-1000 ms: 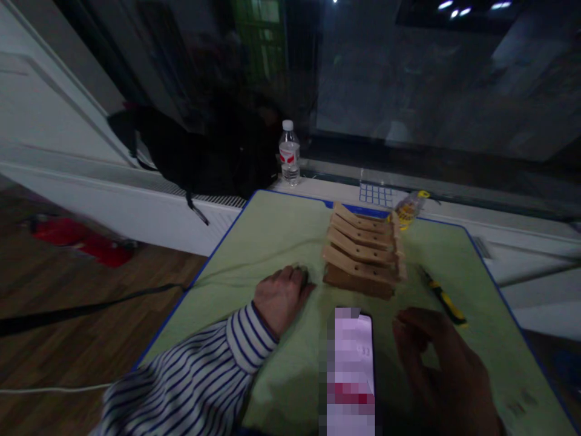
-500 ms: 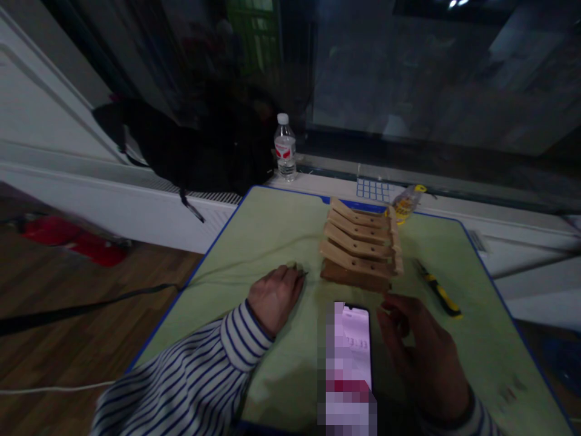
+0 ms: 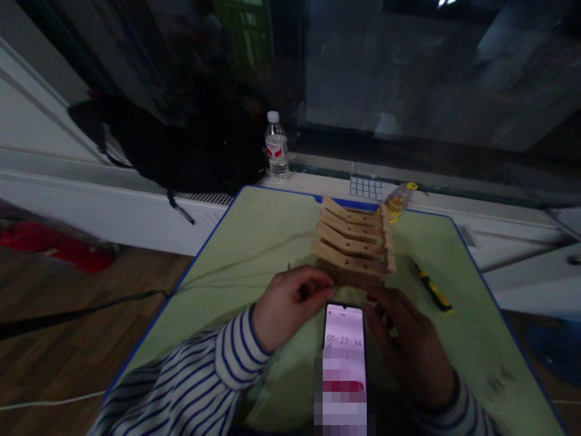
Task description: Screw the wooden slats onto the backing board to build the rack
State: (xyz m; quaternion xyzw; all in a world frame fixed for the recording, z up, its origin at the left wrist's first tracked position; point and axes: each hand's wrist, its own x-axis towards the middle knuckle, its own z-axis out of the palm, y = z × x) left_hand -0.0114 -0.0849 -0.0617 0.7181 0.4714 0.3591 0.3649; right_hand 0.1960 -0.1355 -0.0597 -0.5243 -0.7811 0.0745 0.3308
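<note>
A wooden assembly of slanted slats (image 3: pixel 351 245) lies on the green mat (image 3: pixel 254 242). Just in front of it is a phone (image 3: pixel 345 339) with a lit screen showing a timer. My left hand (image 3: pixel 288 306) is left of the phone's top, its fingers curled in towards the thumb near the assembly's near left corner. My right hand (image 3: pixel 408 348) is right of the phone, with its fingertips bent together at the assembly's near right corner. Whether either hand holds something small is not visible in the dim light.
A yellow and black hand tool (image 3: pixel 429 284) lies right of the slats. At the back stand a water bottle (image 3: pixel 276 145), a small yellow-capped bottle (image 3: pixel 397 200) and a gridded sheet (image 3: pixel 365 188). A black bag (image 3: pixel 181 145) rests on the sill; a cable (image 3: pixel 82 312) crosses the floor.
My left hand lifted off the mat and curled towards the phone and slats. My right hand moved forward and left to the assembly's near corner. The view shifted slightly.
</note>
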